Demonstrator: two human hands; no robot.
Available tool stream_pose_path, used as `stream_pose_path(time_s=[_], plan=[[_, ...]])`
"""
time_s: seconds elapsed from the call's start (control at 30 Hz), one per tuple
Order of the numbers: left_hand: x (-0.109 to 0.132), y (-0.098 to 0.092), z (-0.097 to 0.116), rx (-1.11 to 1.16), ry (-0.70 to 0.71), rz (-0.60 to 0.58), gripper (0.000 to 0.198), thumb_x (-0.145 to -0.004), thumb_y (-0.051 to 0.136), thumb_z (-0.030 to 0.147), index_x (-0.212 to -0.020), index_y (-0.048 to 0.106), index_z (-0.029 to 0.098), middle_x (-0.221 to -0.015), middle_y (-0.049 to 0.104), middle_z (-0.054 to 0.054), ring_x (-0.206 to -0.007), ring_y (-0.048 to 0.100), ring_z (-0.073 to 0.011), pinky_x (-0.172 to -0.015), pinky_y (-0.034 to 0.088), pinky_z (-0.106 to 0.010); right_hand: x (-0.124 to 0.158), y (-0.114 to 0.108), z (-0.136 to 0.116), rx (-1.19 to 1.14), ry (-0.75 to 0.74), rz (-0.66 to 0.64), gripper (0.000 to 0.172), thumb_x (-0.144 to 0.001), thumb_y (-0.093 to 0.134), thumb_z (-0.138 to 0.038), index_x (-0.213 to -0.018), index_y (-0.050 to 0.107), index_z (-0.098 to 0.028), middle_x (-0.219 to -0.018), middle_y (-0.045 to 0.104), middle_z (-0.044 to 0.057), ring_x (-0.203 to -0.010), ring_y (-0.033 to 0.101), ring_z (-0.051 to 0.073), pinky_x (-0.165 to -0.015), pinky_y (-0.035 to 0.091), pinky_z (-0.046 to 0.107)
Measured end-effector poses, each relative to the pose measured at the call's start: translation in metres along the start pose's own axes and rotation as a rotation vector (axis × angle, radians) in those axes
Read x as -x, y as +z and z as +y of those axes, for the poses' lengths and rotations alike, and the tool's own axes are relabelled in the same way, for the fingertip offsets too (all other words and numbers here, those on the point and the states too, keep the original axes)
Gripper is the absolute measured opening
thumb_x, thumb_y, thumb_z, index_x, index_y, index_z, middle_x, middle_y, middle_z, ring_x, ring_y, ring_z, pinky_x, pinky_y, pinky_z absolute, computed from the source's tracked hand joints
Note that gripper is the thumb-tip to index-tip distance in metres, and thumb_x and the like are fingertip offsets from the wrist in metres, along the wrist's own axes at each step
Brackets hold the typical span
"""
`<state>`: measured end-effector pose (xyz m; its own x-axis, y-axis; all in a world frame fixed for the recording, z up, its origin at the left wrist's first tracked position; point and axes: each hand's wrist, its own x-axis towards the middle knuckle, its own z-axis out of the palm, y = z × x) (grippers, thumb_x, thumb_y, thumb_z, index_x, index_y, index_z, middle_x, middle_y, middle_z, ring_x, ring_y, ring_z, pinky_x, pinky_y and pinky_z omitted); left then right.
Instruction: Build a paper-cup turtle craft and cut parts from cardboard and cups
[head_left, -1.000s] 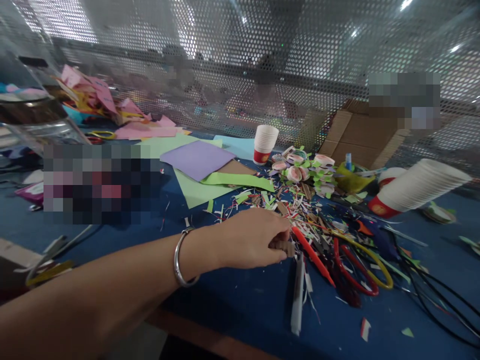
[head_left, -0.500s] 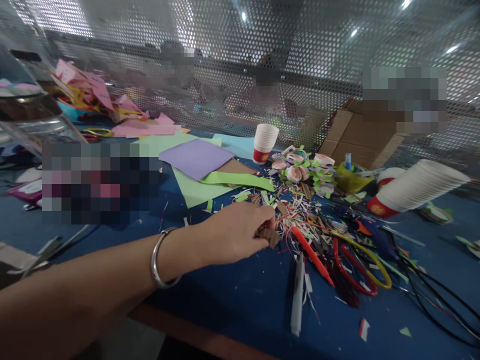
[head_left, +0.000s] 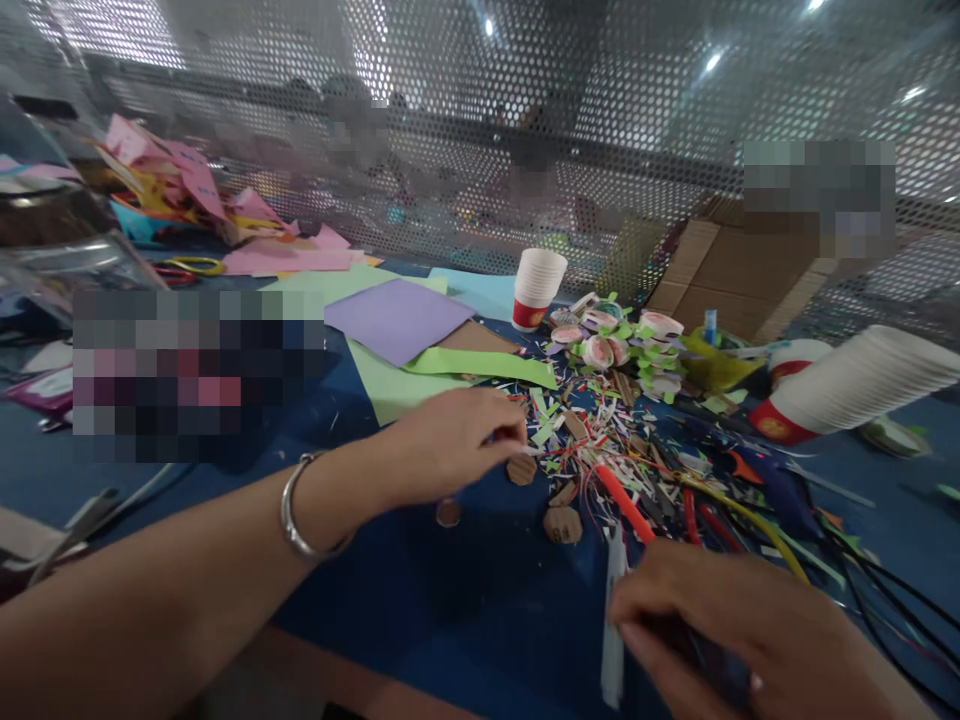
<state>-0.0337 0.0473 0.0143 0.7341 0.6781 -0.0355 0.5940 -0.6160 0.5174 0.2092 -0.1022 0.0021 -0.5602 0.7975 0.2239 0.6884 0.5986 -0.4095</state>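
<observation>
My left hand (head_left: 450, 440), with a silver bangle on its wrist, has its fingers curled in a pinch; what sits between the tips is too small to make out. Just under its thumb is a brown corrugated cardboard piece (head_left: 521, 468). Another cardboard piece (head_left: 564, 524) lies to the right, and a small round disc (head_left: 448, 513) is below the palm. My right hand (head_left: 720, 620), smeared by motion, is at the lower right, its fingertips over a grey-white pen-like stick (head_left: 613, 650). A red-orange pen (head_left: 624, 505) lies just above that hand.
Paper scraps (head_left: 592, 430) are heaped ahead. Behind stand a cup stack (head_left: 536, 285) and decorated rolls (head_left: 600, 345); another cup stack (head_left: 862, 385) lies tilted. Purple paper (head_left: 401, 315) is at centre, black cables (head_left: 885, 600) at right, and a perforated metal screen (head_left: 450, 150) across the back.
My left hand has drawn slightly left, and the cardboard at its fingertips now lies on the table. My right hand has come in at lower right, partly covering the scissors and pen.
</observation>
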Motion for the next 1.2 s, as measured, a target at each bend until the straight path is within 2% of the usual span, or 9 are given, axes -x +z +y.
stream_pose_path(time_s=[0.1,0.2,0.3,0.47,0.6,0.73,0.93,1.03,1.2], plan=[[-0.002,-0.01,-0.011,-0.072,-0.043,0.08,0.025,-0.096,0.049,0.027,-0.095,0.071,0.017,-0.095,0.068,-0.006,-0.085,0.059,-0.0181,-0.075,0.037,-0.031,-0.022,-0.001,0.004,0.003,0.061,0.064,0.011,-0.095,0.052,-0.018,-0.092,0.058,-0.027,-0.071,0.067,-0.002,-0.058,0.064,0.012,-0.052,0.05,0.024],[-0.001,-0.008,-0.012,-0.066,-0.04,0.016,0.025,-0.093,0.057,0.036,-0.102,0.071,0.017,-0.096,0.067,-0.007,-0.084,0.058,-0.0186,-0.072,0.037,-0.03,-0.021,0.007,0.012,0.037,0.063,0.091,0.011,-0.097,0.051,-0.019,-0.096,0.06,-0.025,-0.076,0.068,-0.001,-0.065,0.067,0.014,-0.056,0.051,0.025],[-0.001,0.001,-0.008,-0.053,0.009,-0.044,0.031,-0.089,0.065,0.043,-0.108,0.068,0.019,-0.104,0.064,-0.007,-0.09,0.058,-0.0204,-0.074,0.038,-0.031,-0.018,0.015,0.019,0.051,0.034,0.109,0.015,-0.097,0.051,-0.018,-0.106,0.061,-0.024,-0.09,0.071,0.002,-0.079,0.07,0.015,-0.066,0.056,0.027],[0.0,0.009,-0.002,-0.023,0.064,-0.111,0.015,-0.088,0.066,0.028,-0.101,0.069,0.02,-0.106,0.061,-0.005,-0.1,0.058,-0.0204,-0.083,0.04,-0.03,-0.021,0.021,0.02,0.115,0.008,0.09,0.019,-0.096,0.051,-0.018,-0.108,0.065,-0.023,-0.097,0.071,0.006,-0.083,0.071,0.019,-0.067,0.059,0.032],[0.003,0.01,0.0,-0.022,0.112,-0.128,0.015,-0.088,0.064,0.024,-0.101,0.069,0.021,-0.107,0.061,-0.005,-0.1,0.059,-0.0201,-0.084,0.042,-0.03,-0.022,0.024,0.018,0.108,-0.007,0.05,0.021,-0.095,0.051,-0.017,-0.108,0.067,-0.022,-0.095,0.07,0.007,-0.08,0.07,0.02,-0.066,0.059,0.033],[0.004,0.017,-0.001,-0.008,0.168,-0.075,0.018,-0.085,0.063,0.022,-0.104,0.064,0.02,-0.106,0.061,-0.005,-0.098,0.058,-0.0206,-0.083,0.043,-0.031,-0.023,0.025,0.019,0.09,0.006,0.033,0.02,-0.096,0.05,-0.017,-0.108,0.066,-0.022,-0.095,0.069,0.006,-0.08,0.069,0.02,-0.066,0.058,0.033],[0.002,0.016,0.002,-0.022,0.082,-0.06,0.01,-0.086,0.061,0.025,-0.093,0.064,0.019,-0.095,0.065,-0.004,-0.087,0.06,-0.0187,-0.073,0.042,-0.03,-0.022,0.027,0.024,0.079,0.002,0.058,0.019,-0.097,0.051,-0.017,-0.107,0.066,-0.022,-0.096,0.069,0.005,-0.08,0.068,0.019,-0.069,0.057,0.032],[0.003,0.012,0.003,-0.078,0.015,-0.061,0.011,-0.087,0.061,0.022,-0.097,0.066,0.018,-0.095,0.067,-0.004,-0.085,0.061,-0.0186,-0.072,0.041,-0.029,-0.022,0.027,0.027,0.064,0.003,0.072,0.019,-0.098,0.05,-0.016,-0.106,0.066,-0.022,-0.095,0.069,0.005,-0.08,0.067,0.017,-0.07,0.054,0.03],[0.006,0.015,0.002,-0.033,0.154,-0.095,0.016,-0.087,0.068,0.031,-0.1,0.067,0.021,-0.1,0.064,-0.004,-0.092,0.06,-0.02,-0.076,0.043,-0.03,-0.023,0.025,0.027,0.04,0.031,0.102,0.015,-0.099,0.05,-0.017,-0.099,0.064,-0.022,-0.086,0.067,0.001,-0.076,0.065,0.014,-0.067,0.048,0.026]])
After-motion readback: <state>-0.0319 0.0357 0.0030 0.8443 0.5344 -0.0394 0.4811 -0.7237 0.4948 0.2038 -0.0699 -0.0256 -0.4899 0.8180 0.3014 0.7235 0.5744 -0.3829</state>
